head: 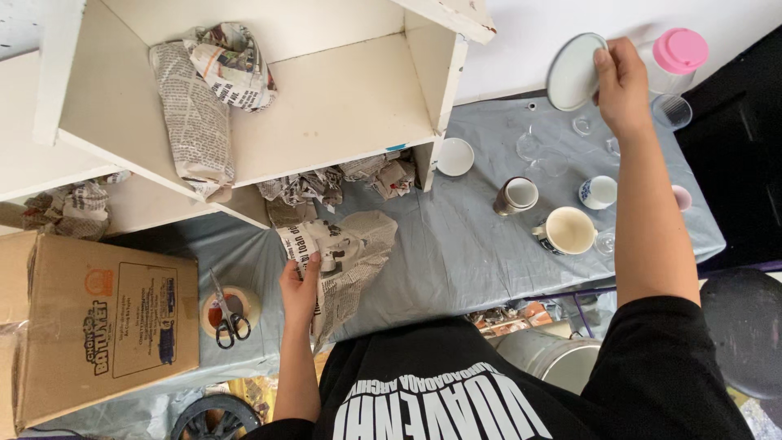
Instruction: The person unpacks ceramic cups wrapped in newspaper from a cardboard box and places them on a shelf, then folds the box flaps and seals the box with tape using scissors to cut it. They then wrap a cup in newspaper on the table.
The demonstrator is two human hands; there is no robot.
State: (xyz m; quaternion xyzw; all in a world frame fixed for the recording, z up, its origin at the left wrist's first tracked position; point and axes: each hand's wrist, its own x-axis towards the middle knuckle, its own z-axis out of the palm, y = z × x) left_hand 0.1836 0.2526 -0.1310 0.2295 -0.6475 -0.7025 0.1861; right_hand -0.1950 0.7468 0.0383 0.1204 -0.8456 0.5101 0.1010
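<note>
On the grey cloth-covered table (456, 253), a round white plate (573, 72) is being gripped by the right hand (621, 81), while crumpled newspaper (346, 261) is being pressed by the flat, open left hand (300, 289).

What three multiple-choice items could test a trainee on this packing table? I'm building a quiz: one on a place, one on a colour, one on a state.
1. Where do the scissors lie?
A. On the roll of tape
B. Inside the shelf unit
C. In the large cup

2. What colour is the lid of the clear jar?
A. Green
B. Pink
C. Black

3. What is the right hand doing?
A. Resting flat on the table
B. Gripping the scissors
C. Holding a small white plate lifted off the table

Answers:
1 A, the orange handles sit across the tape roll beside the cardboard box.
2 B, the cap is plainly pink.
3 C, the fingers close on the plate's rim, while the left hand presses the newspaper.
</note>
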